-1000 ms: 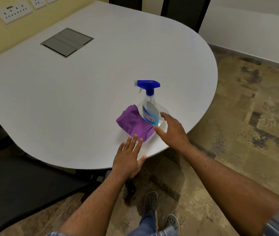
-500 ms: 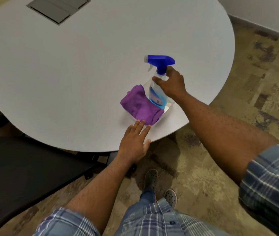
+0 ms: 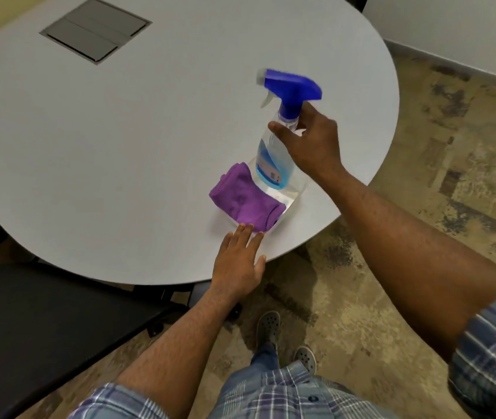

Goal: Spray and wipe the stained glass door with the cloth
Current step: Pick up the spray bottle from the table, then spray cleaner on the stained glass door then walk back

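Note:
A clear spray bottle (image 3: 272,158) with a blue trigger head and blue liquid stands near the front right edge of a white table (image 3: 119,146). My right hand (image 3: 313,143) is wrapped around the bottle's neck just under the trigger head. A folded purple cloth (image 3: 245,201) lies on the table against the bottle's left side. My left hand (image 3: 239,261) lies flat with fingers spread, and its fingertips touch the near edge of the cloth. The glass door is not in view.
A grey hatch (image 3: 95,30) is set into the table at the back left. A black chair (image 3: 44,322) stands at the lower left, partly under the table. Worn mottled floor (image 3: 422,146) spreads to the right, up to a white wall (image 3: 452,31).
My right hand went from beside the bottle's base up to its neck and closed around it. My left hand slid forward onto the cloth's edge. The view has shifted closer.

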Available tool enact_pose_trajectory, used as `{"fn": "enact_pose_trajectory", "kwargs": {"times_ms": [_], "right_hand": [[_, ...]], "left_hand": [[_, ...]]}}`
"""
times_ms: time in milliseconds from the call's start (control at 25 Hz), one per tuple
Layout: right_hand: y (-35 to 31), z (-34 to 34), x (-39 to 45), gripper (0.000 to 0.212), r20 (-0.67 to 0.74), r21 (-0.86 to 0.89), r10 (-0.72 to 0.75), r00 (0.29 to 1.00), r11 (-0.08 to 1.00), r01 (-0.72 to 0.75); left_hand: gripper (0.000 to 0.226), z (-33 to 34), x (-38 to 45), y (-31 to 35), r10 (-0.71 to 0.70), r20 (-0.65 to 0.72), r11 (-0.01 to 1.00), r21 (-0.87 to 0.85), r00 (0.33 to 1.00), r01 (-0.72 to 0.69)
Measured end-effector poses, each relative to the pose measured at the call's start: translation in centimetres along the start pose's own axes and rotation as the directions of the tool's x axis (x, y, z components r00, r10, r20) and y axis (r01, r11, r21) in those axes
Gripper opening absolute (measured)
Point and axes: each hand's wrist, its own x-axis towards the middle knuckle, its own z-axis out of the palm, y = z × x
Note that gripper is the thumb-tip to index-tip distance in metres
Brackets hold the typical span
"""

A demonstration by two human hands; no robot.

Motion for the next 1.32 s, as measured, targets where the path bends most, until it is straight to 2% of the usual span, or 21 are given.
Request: {"fn": "enact_pose_trajectory", "kwargs": {"times_ms": [80, 160, 200, 240, 280, 320, 360, 400, 480, 560, 640, 760, 920, 1080, 1240, 1320], "right_hand": [[-2.7, -2.7, -0.2, 0.046, -0.074, -0.022, -0.079, 0.994, 0.997, 0.078], [-5.1, -5.6, -0.7, 0.047, -0.165, -0.074, -0.138, 0.977, 0.989, 0.127], [-6.0, -7.0, -1.0, 0.045, -0.214, -0.101, -0.158, 0.964, 0.985, 0.139], [-6.7, -8.4, -1.6, 0.042, -0.261, -0.129, -0.171, 0.95, 0.982, 0.142], [-7.1, -9.9, -2.3, 0.039, -0.306, -0.155, -0.183, 0.934, 0.978, 0.141], [-7.2, -11.1, -3.2, 0.039, -0.35, -0.18, -0.199, 0.916, 0.973, 0.143], [-7.2, -12.6, -4.3, 0.04, -0.396, -0.213, -0.214, 0.893, 0.967, 0.138], [-7.1, -13.9, -5.5, 0.042, -0.429, -0.25, -0.218, 0.877, 0.961, 0.116], [-6.5, -15.6, -7.8, 0.043, -0.448, -0.283, -0.192, 0.873, 0.957, 0.066], [-5.8, -18.1, -10.9, 0.042, -0.512, -0.3, -0.161, 0.844, 0.954, 0.0], [-5.1, -20.4, -14.0, 0.038, -0.57, -0.293, -0.132, 0.811, 0.955, -0.05], [-4.3, -24.5, -20.0, 0.029, -0.663, -0.214, -0.03, 0.748, 0.965, -0.151], [-4.6, -29.3, -29.2, 0.041, -0.73, 0.037, 0.134, 0.67, 0.987, -0.157], [-6.2, -33.5, -40.6, 0.029, -0.733, 0.239, 0.266, 0.626, 0.962, -0.13], [-8.3, -36.6, -52.9, 0.025, -0.822, 0.19, 0.243, 0.514, 0.969, -0.154], [-9.1, -37.6, -58.4, 0.021, -0.864, 0.179, 0.235, 0.445, 0.97, -0.164]], "left_hand": [[0.061, -0.8, -0.1, 1.0, -0.026, -0.068, 0.997, -0.079, 0.997, 0.02], [0.051, -2.6, 0.6, 3.1, -0.136, -0.183, 0.933, -0.354, 0.974, 0.063], [0.044, -3.9, 1.4, 4.6, -0.234, -0.194, 0.831, -0.549, 0.953, 0.093], [0.039, -5.2, 2.6, 6.1, -0.33, -0.119, 0.658, -0.74, 0.936, 0.138], [0.036, -6.5, 3.7, 7.6, -0.361, 0.04, 0.416, -0.887, 0.932, 0.2], [0.035, -7.6, 4.8, 8.9, -0.3, 0.215, 0.156, -0.95, 0.93, 0.27], [0.039, -8.4, 5.6, 10.2, -0.165, 0.355, -0.054, -0.935, 0.92, 0.351], [0.045, -9.0, 6.3, 11.6, -0.023, 0.443, -0.186, -0.883, 0.896, 0.432], [0.054, -8.9, 6.8, 13.5, 0.164, 0.492, -0.292, -0.803, 0.855, 0.519], [0.06, -7.8, 6.1, 16.9, 0.338, 0.517, -0.286, -0.74, 0.786, 0.609], [0.061, -6.0, 4.9, 20.5, 0.451, 0.522, -0.251, -0.704, 0.724, 0.664], [0.06, -3.2, 1.6, 25.9, 0.539, 0.568, -0.101, -0.689, 0.622, 0.718], [0.056, -0.2, -5.2, 31.7, 0.575, 0.671, 0.122, -0.637, 0.469, 0.761], [0.05, 2.3, -15.6, 36.9, 0.593, 0.733, 0.384, -0.622, 0.335, 0.682], [0.049, 4.2, -27.9, 41.7, 0.577, 0.789, 0.569, -0.574, 0.211, 0.589], [0.057, 5.5, -33.7, 43.8, 0.591, 0.799, 0.631, -0.545, 0.113, 0.552]]}}
